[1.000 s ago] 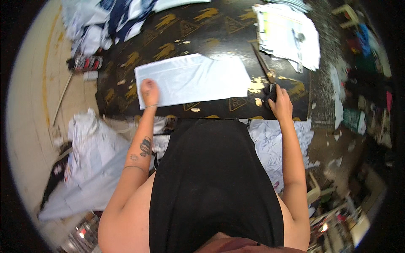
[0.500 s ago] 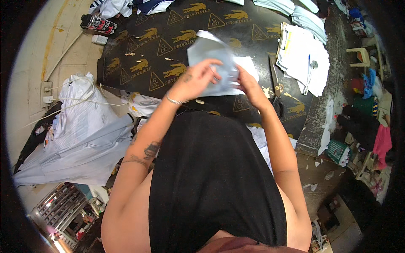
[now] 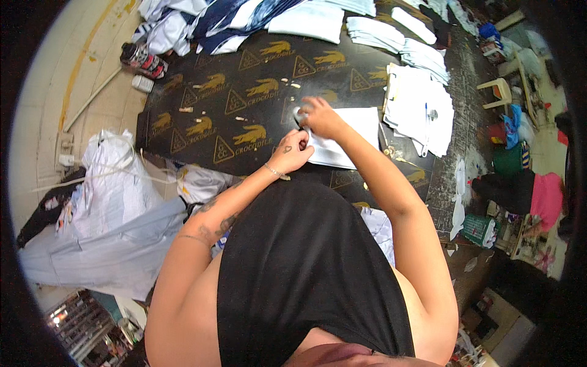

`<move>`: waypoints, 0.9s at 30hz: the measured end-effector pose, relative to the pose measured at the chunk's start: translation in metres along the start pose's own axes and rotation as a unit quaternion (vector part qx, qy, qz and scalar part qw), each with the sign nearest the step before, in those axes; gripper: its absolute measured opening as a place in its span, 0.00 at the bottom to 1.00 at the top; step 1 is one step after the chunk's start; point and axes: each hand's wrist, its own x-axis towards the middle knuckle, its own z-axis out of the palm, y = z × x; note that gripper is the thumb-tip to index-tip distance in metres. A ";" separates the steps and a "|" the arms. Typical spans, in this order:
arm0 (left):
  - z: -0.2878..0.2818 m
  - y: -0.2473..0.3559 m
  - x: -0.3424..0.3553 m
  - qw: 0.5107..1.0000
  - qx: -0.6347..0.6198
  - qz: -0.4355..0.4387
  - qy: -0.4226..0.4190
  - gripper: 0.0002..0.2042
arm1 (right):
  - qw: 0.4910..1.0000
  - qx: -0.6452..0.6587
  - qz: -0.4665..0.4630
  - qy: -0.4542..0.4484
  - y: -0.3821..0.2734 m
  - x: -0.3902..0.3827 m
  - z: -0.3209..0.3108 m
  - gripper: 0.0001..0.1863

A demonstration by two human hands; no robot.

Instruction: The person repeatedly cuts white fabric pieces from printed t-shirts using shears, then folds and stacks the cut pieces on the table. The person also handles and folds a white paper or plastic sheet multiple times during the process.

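Note:
A folded piece of white fabric (image 3: pixel 348 131) lies on the black table (image 3: pixel 202 116), which is printed with gold animal and triangle marks. My left hand (image 3: pixel 290 153) pinches the fabric's near left corner with closed fingers. My right hand (image 3: pixel 321 116) is curled over the fabric's far left edge, and a small grey object shows at its fingertips; I cannot tell what it is. Both hands sit close together, a little right of the table's middle.
A pile of white cut pieces (image 3: pixel 422 104) lies right of the fabric, with folded stacks (image 3: pixel 306 18) along the far edge. White sacks (image 3: pixel 110 189) and sneakers (image 3: pixel 140 58) are on the floor to the left. A white chair (image 3: pixel 501 92) and another person (image 3: pixel 538 196) are at the right.
The fabric lay spread flat with my hands at its two ends, was then lifted and folded, and now rests folded on the table with both hands at its left edge.

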 end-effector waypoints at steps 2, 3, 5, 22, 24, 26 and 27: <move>-0.029 0.040 0.009 0.993 -0.048 0.059 0.086 0.08 | 0.998 0.029 0.020 0.045 0.035 0.024 -0.047 0.16; -0.049 0.060 0.014 0.994 -0.076 0.031 0.067 0.08 | 0.995 0.064 0.035 0.070 0.052 0.032 -0.075 0.18; -0.089 0.099 0.017 0.976 -0.018 0.166 0.140 0.08 | 0.972 0.076 0.015 0.222 0.079 0.035 -0.128 0.13; -0.145 -0.082 -0.007 0.975 0.158 -0.136 -0.077 0.14 | 0.912 0.300 0.279 -0.022 -0.021 -0.029 0.042 0.11; -0.155 -0.088 0.007 0.982 0.110 -0.150 -0.018 0.18 | 0.901 0.327 0.249 0.136 -0.002 -0.022 0.030 0.12; -0.154 -0.090 0.021 0.991 0.056 -0.031 0.122 0.24 | 0.914 0.173 0.302 0.207 0.030 -0.023 0.008 0.14; -0.147 -0.091 0.025 0.974 0.145 0.019 0.172 0.25 | 0.896 0.126 0.377 0.197 0.051 -0.031 -0.004 0.14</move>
